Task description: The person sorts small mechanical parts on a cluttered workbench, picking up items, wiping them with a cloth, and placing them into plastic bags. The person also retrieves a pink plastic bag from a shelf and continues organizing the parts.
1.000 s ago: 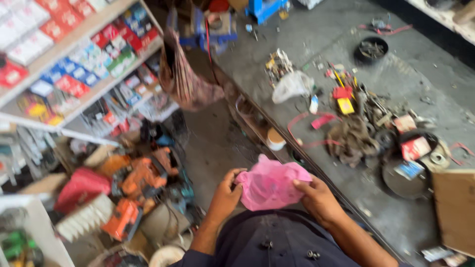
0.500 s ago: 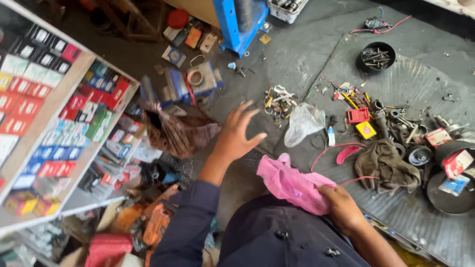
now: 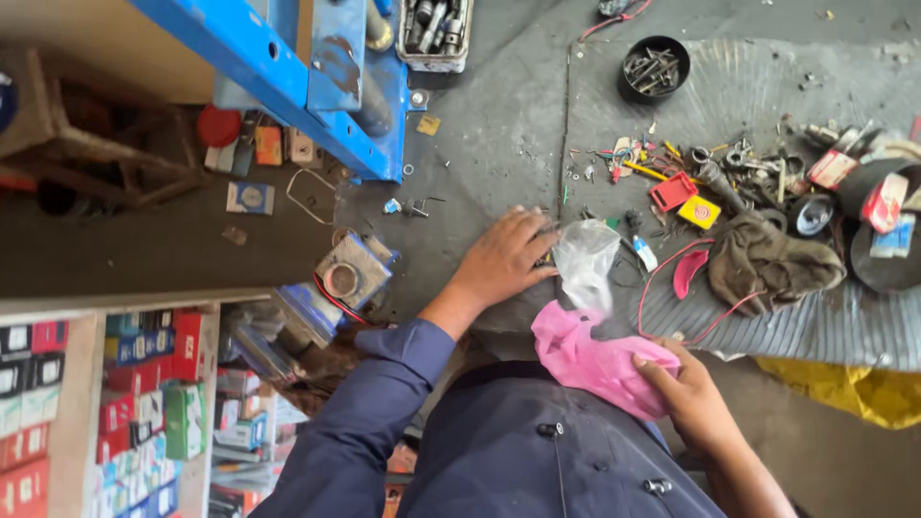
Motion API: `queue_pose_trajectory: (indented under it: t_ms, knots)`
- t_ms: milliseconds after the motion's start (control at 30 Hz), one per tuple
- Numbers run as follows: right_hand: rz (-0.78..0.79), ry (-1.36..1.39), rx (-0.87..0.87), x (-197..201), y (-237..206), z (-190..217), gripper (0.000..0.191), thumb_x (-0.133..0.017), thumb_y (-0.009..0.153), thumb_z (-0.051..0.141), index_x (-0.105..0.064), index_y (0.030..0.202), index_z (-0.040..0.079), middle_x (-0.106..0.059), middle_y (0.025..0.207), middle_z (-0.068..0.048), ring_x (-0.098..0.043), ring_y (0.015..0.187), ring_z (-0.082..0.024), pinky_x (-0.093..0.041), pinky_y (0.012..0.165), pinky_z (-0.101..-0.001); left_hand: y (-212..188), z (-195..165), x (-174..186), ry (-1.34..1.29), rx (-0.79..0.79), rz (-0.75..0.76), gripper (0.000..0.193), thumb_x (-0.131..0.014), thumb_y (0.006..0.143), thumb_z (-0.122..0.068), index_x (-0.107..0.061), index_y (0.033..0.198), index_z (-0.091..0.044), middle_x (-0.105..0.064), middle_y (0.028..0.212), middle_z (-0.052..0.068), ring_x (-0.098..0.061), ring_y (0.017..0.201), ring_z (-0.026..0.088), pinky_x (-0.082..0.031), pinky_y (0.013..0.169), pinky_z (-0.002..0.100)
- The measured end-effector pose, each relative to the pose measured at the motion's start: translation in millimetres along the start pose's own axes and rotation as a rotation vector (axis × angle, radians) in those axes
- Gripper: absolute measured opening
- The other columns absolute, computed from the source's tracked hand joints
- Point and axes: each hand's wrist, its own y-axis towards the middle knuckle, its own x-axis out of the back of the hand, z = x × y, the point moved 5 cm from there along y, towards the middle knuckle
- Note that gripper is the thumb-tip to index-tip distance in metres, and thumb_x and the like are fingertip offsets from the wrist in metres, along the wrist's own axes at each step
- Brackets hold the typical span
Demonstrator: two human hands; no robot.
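My right hand (image 3: 683,386) grips a crumpled pink plastic bag (image 3: 587,353) close to my body, at the near edge of the grey workbench (image 3: 499,144). My left hand (image 3: 507,257) lies flat on the bench with its fingers spread, the fingertips beside a clear plastic bag (image 3: 585,261). It holds nothing that I can see. Both arms are in dark blue sleeves.
Small parts, wires, a red clip and a yellow tag (image 3: 699,212) litter a ribbed metal sheet (image 3: 825,317) on the right, with a brown rag (image 3: 767,261). A black bowl of bolts (image 3: 652,69) stands at the back. A blue metal frame (image 3: 317,77) is at upper left, shelves of boxes at lower left.
My left hand has come down from mid-air onto the bench beside the clear bag. The pink bag stays in my right hand. My head has turned toward the bench.
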Motion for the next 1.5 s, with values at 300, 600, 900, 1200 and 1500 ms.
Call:
queue_pose_trajectory:
  t_ms: [300, 600, 900, 1200, 1500]
  knots:
    - [-0.390, 0.060, 0.261, -40, -51, 25, 0.023, -0.070, 0.097, 0.018, -0.071, 0.109, -0.002, -0.069, 0.091, -0.001, -0.060, 0.079, -0.006, -0.048, 0.070, -0.0229, -7, -1, -5, -0.011, -0.169, -0.074, 0.032, -0.081, 0.076, -0.025, -0.063, 0.100, -0.012, -0.061, 0.102, 0.005, -0.063, 0.094, 0.026, -0.052, 0.078, 0.042]
    - [-0.423, 0.122, 0.271, -48, -72, 36, 0.025, -0.068, 0.100, 0.020, -0.072, 0.112, -0.002, -0.072, 0.094, -0.002, -0.063, 0.080, -0.007, -0.051, 0.072, -0.0233, 7, 13, -9, -0.066, -0.118, -0.145, 0.023, -0.078, 0.079, -0.022, -0.061, 0.088, -0.011, -0.062, 0.084, 0.007, -0.069, 0.077, 0.026, -0.056, 0.065, 0.040]
    - [-0.383, 0.227, 0.319, -71, -68, 51, 0.029, -0.064, 0.100, 0.015, -0.067, 0.123, -0.002, -0.073, 0.101, -0.004, -0.066, 0.085, -0.009, -0.055, 0.075, -0.0254, -27, -18, 0, -1.706, 0.904, 0.163, 0.023, -0.073, 0.090, -0.028, -0.060, 0.086, -0.010, -0.059, 0.070, 0.002, -0.053, 0.049, 0.010, -0.040, 0.042, 0.027]
    - [-0.111, 0.068, 0.471, -88, -73, 4, 0.023, -0.057, 0.105, 0.012, -0.070, 0.118, -0.002, -0.075, 0.099, -0.006, -0.070, 0.089, -0.011, -0.057, 0.076, -0.0263, -88, -126, -131, -2.267, 0.870, 0.967, 0.030, -0.064, 0.111, -0.039, -0.062, 0.102, -0.011, -0.053, 0.073, -0.003, -0.047, 0.054, 0.004, -0.036, 0.042, 0.019]
    - [-0.107, 0.033, 0.425, -78, -90, -28, 0.027, -0.061, 0.099, 0.003, -0.064, 0.126, -0.001, -0.069, 0.111, -0.010, -0.065, 0.097, -0.014, -0.053, 0.083, -0.0284, -52, -117, -155, -0.979, 0.715, 0.289, 0.026, -0.063, 0.100, -0.029, -0.068, 0.115, -0.008, -0.069, 0.102, 0.010, -0.065, 0.091, 0.020, -0.050, 0.078, 0.033]
